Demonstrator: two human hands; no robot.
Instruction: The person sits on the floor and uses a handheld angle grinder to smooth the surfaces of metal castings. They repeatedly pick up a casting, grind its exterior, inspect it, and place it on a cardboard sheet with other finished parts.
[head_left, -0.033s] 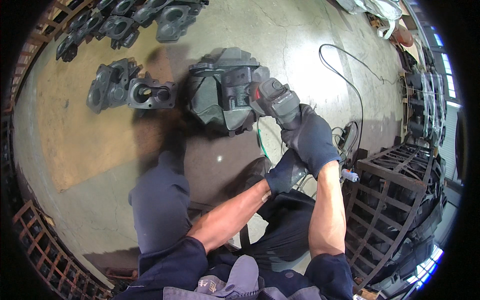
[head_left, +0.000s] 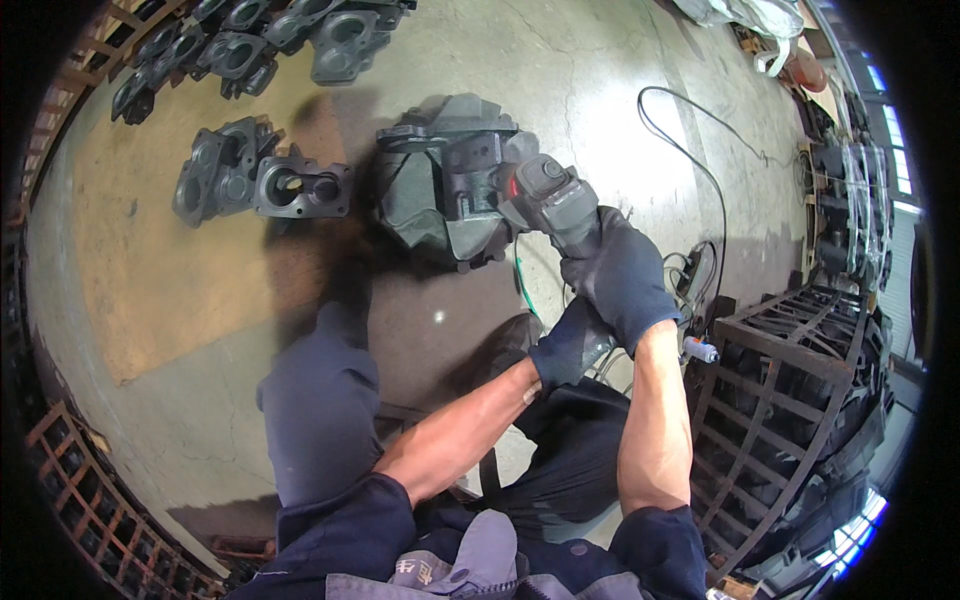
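Observation:
A dark grey metal casting point(head_left: 415, 185) stands on the floor in front of me, with flat faces and a rounded middle part. Against its right side rests the head of a grey power tool with a red band, which looks like an angle grinder point(head_left: 552, 195). My right hand point(head_left: 622, 278), in a dark glove, is wrapped round the tool's body. Just below it, my gloved left hand point(head_left: 572, 345) is closed at the tool's rear end, its fingers partly hidden. The tip of the tool, where it meets the casting, is hidden from view.
Smaller castings point(head_left: 305, 188) stand to the left, with several more point(head_left: 345, 45) at the far left. A black cable point(head_left: 700, 170) loops over the floor on the right. Near my right arm are a metal cage point(head_left: 770, 390) and a blue-and-white fitting point(head_left: 700, 350).

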